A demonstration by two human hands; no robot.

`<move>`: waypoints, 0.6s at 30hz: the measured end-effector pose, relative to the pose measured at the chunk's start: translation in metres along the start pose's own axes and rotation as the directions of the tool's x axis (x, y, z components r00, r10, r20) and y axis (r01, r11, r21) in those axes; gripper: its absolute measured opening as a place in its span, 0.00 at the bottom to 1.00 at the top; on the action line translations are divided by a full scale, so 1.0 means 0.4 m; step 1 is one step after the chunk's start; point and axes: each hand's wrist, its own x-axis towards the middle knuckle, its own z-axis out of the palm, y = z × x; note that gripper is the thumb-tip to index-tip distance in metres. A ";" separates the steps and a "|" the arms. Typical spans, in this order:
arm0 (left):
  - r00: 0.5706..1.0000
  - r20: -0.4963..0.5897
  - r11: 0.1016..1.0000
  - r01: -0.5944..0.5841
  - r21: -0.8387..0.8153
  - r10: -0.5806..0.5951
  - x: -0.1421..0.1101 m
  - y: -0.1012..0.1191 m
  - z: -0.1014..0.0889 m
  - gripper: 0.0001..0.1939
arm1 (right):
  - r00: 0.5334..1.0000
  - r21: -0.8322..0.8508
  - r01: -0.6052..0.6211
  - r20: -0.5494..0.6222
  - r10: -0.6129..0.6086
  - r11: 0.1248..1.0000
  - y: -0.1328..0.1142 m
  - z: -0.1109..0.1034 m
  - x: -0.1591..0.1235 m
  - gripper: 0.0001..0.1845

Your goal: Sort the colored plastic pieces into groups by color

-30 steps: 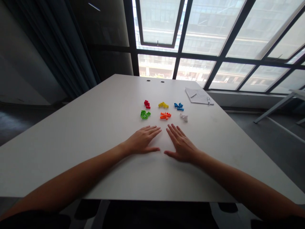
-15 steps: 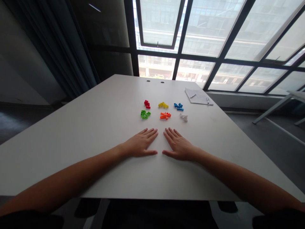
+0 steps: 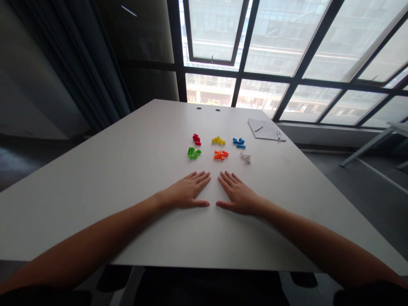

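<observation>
My left hand lies flat on the white table, palm down, thumb held away from the fingers. Mirroring it, my right hand also rests flat and holds nothing. Beyond the fingertips are small plastic pieces sorted by colour in two rows. The nearer row has a green pile, an orange pile and a white pile. Behind them sit a red pile, a yellow pile and a blue pile. The pieces are too small to name exactly.
At the back right of the table are sheets of paper with a pen and another pen-like item on them. Two dark round holes mark the far edge. Windows stand behind, a dark curtain at left.
Both hands stay flat in place, and the piles have not moved. Only the camera view has shifted very slightly.
</observation>
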 end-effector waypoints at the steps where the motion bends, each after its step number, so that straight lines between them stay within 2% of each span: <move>1: 1.000 0.005 1.000 0.003 -0.003 -0.003 0.000 -0.002 -0.001 0.53 | 1.000 0.002 0.003 -0.006 -0.003 1.000 0.000 0.000 0.000 0.62; 10: 0.999 0.030 0.999 0.028 -0.017 -0.027 0.003 -0.003 -0.003 0.53 | 1.000 0.002 0.009 -0.027 -0.009 1.000 -0.006 -0.004 -0.002 0.59; 18: 0.999 -0.007 0.999 0.035 0.031 -0.034 -0.011 0.024 -0.004 0.51 | 1.000 -0.018 -0.010 -0.030 0.009 1.000 -0.027 -0.010 -0.015 0.55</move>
